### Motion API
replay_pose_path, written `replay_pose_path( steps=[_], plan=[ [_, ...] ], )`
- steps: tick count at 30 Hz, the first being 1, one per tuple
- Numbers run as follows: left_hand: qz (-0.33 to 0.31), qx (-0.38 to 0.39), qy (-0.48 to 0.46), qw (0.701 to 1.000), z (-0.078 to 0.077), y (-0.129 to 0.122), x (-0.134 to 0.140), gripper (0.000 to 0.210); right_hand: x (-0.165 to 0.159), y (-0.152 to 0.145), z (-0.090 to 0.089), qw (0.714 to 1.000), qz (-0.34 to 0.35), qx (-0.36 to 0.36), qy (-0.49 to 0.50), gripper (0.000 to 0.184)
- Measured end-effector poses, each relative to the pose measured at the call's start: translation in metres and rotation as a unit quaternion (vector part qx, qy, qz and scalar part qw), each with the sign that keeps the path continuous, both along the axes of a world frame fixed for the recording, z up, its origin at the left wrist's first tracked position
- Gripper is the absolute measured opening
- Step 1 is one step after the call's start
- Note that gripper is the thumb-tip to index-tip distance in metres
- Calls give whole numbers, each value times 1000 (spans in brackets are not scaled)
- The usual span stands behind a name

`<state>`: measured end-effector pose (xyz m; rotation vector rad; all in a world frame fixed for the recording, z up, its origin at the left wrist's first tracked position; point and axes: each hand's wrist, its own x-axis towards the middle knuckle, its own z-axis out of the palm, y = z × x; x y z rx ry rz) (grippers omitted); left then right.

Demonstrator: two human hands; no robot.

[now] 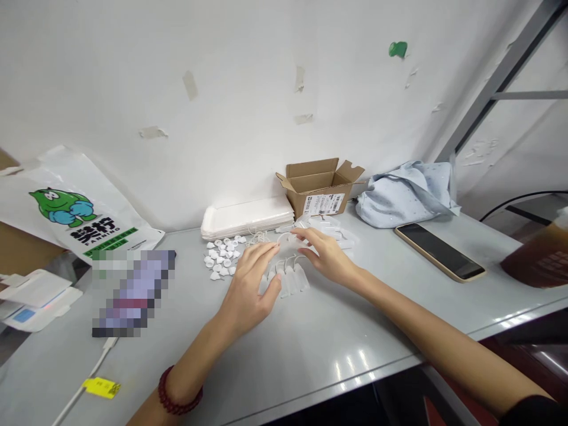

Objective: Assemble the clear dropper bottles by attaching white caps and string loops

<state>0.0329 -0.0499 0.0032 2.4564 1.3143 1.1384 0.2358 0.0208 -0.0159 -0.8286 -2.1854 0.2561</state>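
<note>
Nearest us, a dark red beaded bracelet (180, 393) circled the left wrist, with a white cable (89, 378) and its yellow tag (103, 387) off to the left on the grey table (284, 367). Further in, we saw the left hand (254, 284) loosely open, thumb well apart from its outstretched fingers. Under and between the hands, a row of clear plastic pieces (293, 280) lay on the tabletop. The right hand (326, 251) had its thumb and fingers parted, fingertips by another clear piece (288, 238) between the two hands; we could not tell whether it was pinched there. Small white caps (222, 255) sat scattered just left of this work, and a phone (439, 251) lay well to the right. Behind, we had a white stack (251, 216) beside an open cardboard box (322, 198), then a pale blue bag (406, 195), all before the white wall (239, 118).
</note>
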Motion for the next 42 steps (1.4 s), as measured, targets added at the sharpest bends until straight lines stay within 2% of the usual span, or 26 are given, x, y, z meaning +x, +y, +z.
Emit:
replay_pose_path(
  steps=[6, 11, 17, 23, 28, 32, 37, 42],
  plan=[
    [-6, 40, -23, 999, 1, 1, 1, 35, 0, 0, 1, 1000, 3, 4, -7, 37],
    [-9, 27, 2, 1000, 0, 1, 1, 36, -1, -3, 2, 1000, 15, -2, 7, 36],
    [-2, 14, 41, 999, -4, 2, 1, 41, -5, -13, 9, 998, 45, -40, 31, 34],
    [-2, 20, 30, 999, -5, 0, 2, 42, -11, -22, 12, 994, 64, -79, 47, 34],
    [-4, -11, -14, 1000, -3, -1, 4, 40, -13, -26, 12, 990, 73, -105, 54, 36],
    [1, -59, -78, 995, 1, 2, 1, 28, -14, -30, 14, 989, 80, -110, 58, 35],
    [29, -112, -162, 980, 5, 5, -3, 16, -17, -35, 16, 987, 111, -102, 61, 30],
    [29, -171, -212, 962, 7, 5, -4, 14, -18, -38, 17, 987, 113, -91, 71, 27]
  ],
)
